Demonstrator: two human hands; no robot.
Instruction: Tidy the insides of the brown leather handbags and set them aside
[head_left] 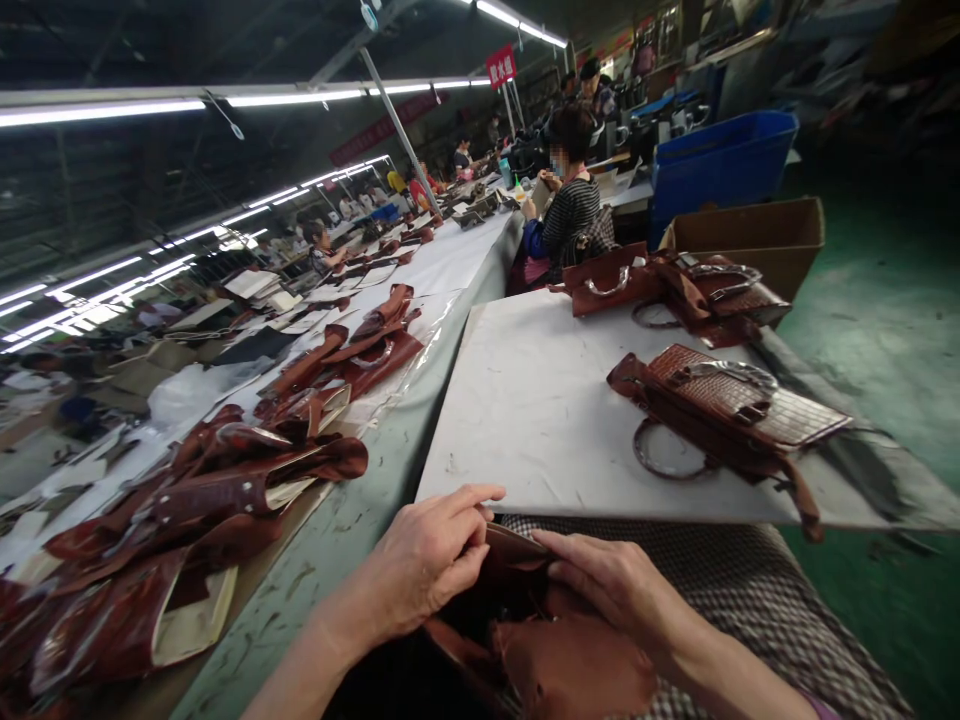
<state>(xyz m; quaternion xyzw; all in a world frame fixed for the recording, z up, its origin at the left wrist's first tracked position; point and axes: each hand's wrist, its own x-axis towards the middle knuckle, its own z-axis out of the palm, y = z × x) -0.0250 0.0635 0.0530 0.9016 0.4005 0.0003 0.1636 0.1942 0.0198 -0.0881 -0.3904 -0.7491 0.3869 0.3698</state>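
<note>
A brown leather handbag (577,665) rests on my lap, its dark opening facing up toward me. My left hand (431,555) grips the bag's far rim at the left, thumb bent inward and index finger stretched out. On the right side, my right hand (619,590) holds the same rim, its fingers lying along the edge and its thumb out of sight. The bag's inside is mostly in shadow. Just beyond my hands is a white work board (517,410). A crocodile-patterned brown handbag (720,400) with wrapped handles lies on its right part.
More brown bags (675,285) lie at the board's far end. Several unfinished bags (217,500) crowd the long table (300,590) on the left. A cardboard box (750,235) and a blue bin (720,165) stand behind. A co-worker in a striped top (574,215) sits ahead.
</note>
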